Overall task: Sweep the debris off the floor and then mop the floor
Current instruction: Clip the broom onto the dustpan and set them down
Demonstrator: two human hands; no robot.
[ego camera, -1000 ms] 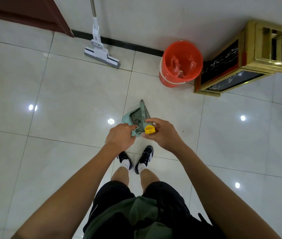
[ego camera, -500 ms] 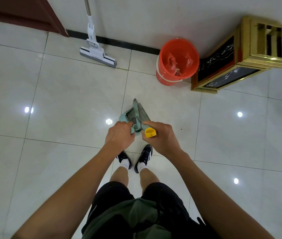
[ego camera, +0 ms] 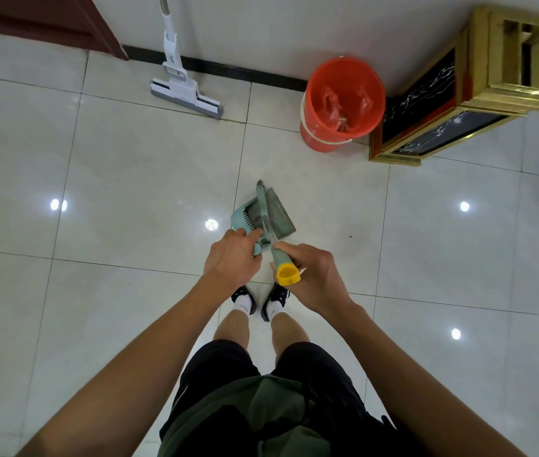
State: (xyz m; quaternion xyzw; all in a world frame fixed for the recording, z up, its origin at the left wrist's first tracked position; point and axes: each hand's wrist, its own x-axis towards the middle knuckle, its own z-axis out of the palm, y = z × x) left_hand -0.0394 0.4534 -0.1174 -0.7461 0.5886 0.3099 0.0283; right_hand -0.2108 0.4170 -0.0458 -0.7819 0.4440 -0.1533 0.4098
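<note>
One dustpan (ego camera: 261, 216), one mop (ego camera: 185, 90), one bucket (ego camera: 343, 103)

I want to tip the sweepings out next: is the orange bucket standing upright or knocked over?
Upright. The orange bucket stands on its base by the wall, its round mouth facing up, with a crumpled orange liner visible inside.

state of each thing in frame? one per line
left hand: grips the dustpan handle
right hand: grips the broom handle
dustpan: upright on the floor, dirt inside
broom: head at the dustpan, yellow cap up
mop: leaning on the wall, untouched
bucket: upright, red bag inside
floor: dark speck right of the dustpan
</note>
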